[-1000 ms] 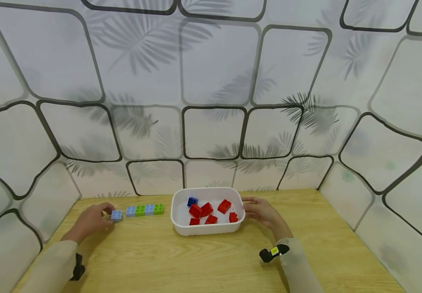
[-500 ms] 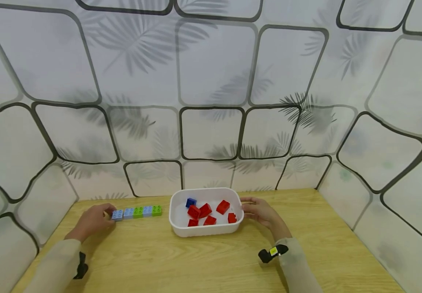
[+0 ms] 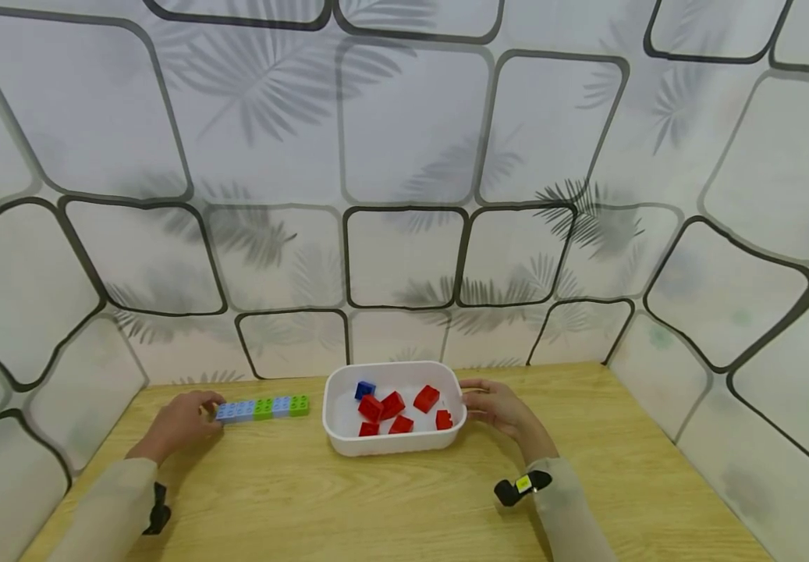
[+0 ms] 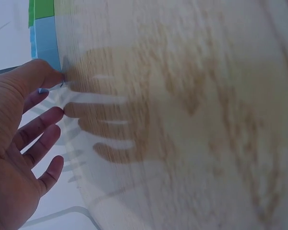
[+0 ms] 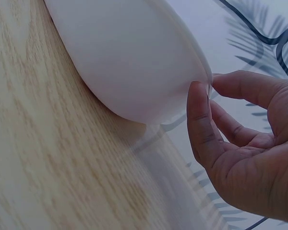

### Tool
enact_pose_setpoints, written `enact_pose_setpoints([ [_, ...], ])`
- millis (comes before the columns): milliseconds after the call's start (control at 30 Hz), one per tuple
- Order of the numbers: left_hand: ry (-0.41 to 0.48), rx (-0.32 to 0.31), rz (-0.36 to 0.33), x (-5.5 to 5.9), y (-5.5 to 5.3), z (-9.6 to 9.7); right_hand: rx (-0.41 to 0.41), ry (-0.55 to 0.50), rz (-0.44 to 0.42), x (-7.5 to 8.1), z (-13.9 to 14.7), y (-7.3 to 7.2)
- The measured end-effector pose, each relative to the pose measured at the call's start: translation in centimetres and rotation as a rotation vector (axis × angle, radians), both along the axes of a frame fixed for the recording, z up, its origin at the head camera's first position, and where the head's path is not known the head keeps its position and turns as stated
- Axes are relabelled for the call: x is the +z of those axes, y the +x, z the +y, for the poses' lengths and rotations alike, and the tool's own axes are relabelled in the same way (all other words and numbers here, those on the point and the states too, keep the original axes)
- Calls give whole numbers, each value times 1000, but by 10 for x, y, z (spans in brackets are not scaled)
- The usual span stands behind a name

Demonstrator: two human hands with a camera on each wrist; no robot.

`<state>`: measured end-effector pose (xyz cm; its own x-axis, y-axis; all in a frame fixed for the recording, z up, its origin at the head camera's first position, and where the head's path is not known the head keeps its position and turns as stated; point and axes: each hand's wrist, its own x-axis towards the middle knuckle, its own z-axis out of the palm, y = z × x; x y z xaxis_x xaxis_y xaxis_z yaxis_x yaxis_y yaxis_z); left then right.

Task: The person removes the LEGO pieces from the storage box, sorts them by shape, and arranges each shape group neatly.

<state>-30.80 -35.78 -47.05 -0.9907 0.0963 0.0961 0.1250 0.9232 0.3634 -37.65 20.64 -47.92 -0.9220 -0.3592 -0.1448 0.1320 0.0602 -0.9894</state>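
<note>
My left hand (image 3: 182,424) is at the left end of a straight row of toy building bricks (image 3: 281,407), light blue and lime green. Thumb and index finger pinch the end light blue brick (image 3: 225,413), which sits flush against its neighbour. In the left wrist view, the other fingers of that hand (image 4: 19,124) are spread loosely. My right hand (image 3: 505,410) holds the right end of a white plastic tub (image 3: 393,446). From the right wrist, thumb and index finger of the hand (image 5: 249,139) meet at the rim of the tub (image 5: 129,62).
Several red bricks (image 3: 427,398) and one dark blue brick (image 3: 365,389) lie loose inside the tub. Everything stands near the back of a wooden table (image 3: 348,507). A patterned curtain (image 3: 404,257) closes off the back and both sides.
The left hand has slid the light blue brick rightward, closing the gap to the row. The right hand has stayed at the tub. The head view has shifted slightly.
</note>
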Motion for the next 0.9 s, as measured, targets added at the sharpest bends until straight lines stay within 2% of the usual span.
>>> enact_pose_setpoints([
  [333,-74,40,83,-1,8,5,24,-19,4,-1,1,-1],
  [900,-44,57,87,-5,8,5,35,-19,10,0,0,0],
])
